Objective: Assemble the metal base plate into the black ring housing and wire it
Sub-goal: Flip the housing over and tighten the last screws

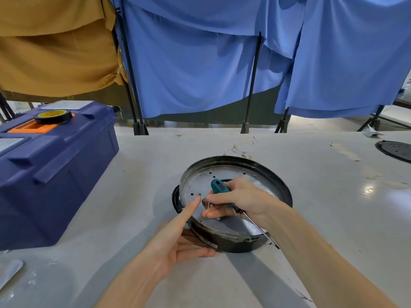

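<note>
Nearest, at 6 o'clock, the left hand (pixel 178 238) grips the near left rim of the black ring housing (pixel 244 245). Its index finger lies straight on top and its other fingers reach beneath the rim. The housing rests on the pale desk (pixel 133 174) at centre. The perforated metal base plate (pixel 226 172) sits inside it, tilted, with its left edge raised above the housing's rim.

Over the plate, the right hand (pixel 240 201) is closed around a teal-handled screwdriver (pixel 219 186), whose shaft points toward 5 o'clock. Its fingertips also pinch a thin metal piece (pixel 209 205) too small to identify.

Just beyond the housing, at 12 o'clock, lie loose wire strands (pixel 242 150). At 10 o'clock stands a blue toolbox (pixel 55 174) with a roll of black tape (pixel 53 116) on its lid. A second black round part (pixel 395 151) lies at 2 o'clock. Blue cloth (pixel 200 63) and tan cloth (pixel 55 52) hang behind.
</note>
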### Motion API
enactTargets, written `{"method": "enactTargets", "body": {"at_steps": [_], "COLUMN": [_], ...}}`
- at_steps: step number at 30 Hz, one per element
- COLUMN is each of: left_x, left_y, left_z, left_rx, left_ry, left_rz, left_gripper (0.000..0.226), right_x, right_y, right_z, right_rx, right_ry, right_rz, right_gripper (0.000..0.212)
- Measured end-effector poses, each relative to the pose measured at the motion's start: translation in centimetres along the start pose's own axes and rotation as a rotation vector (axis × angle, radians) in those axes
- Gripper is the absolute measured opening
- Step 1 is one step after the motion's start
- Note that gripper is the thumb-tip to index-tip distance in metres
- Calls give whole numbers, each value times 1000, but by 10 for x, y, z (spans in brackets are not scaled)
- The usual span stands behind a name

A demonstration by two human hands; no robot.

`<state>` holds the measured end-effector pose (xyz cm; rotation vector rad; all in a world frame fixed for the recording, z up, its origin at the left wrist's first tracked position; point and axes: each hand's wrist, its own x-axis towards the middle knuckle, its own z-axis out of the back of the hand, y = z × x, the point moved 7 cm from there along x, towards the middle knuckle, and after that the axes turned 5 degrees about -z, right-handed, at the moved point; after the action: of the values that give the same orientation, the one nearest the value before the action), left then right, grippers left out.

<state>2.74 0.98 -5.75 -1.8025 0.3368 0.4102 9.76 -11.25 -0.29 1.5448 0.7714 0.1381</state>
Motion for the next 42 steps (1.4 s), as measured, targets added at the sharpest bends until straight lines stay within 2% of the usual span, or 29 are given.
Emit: {"method": "enactTargets", "body": {"at_steps": [3, 7, 10, 21, 33, 42], "left_x": [0, 0, 0, 1, 5, 7], "left_y": [0, 1, 0, -1, 0, 4], "left_z": [-1, -2, -3, -2, 0, 1], "left_rx": [5, 21, 19, 1, 23, 18], "left_ry": [0, 8, 7, 13, 1, 9], "left_rz": [-22, -47, -77, -80, -116, -91], "left_gripper": [80, 66, 59, 64, 61, 64], "right_x": [1, 2, 2, -6, -8, -5], "right_y": [-2, -1, -1, 13, 26, 27], "right_z": [-1, -1, -2, -11, -23, -25], "right_rx": [-53, -206, -232, -553, -929, -971], "right_ry": [-11, -15, 10, 38, -32, -94], "right_rz": [2, 21, 26, 157, 280, 327], "right_gripper": [18, 8, 9, 17, 6, 12]}}
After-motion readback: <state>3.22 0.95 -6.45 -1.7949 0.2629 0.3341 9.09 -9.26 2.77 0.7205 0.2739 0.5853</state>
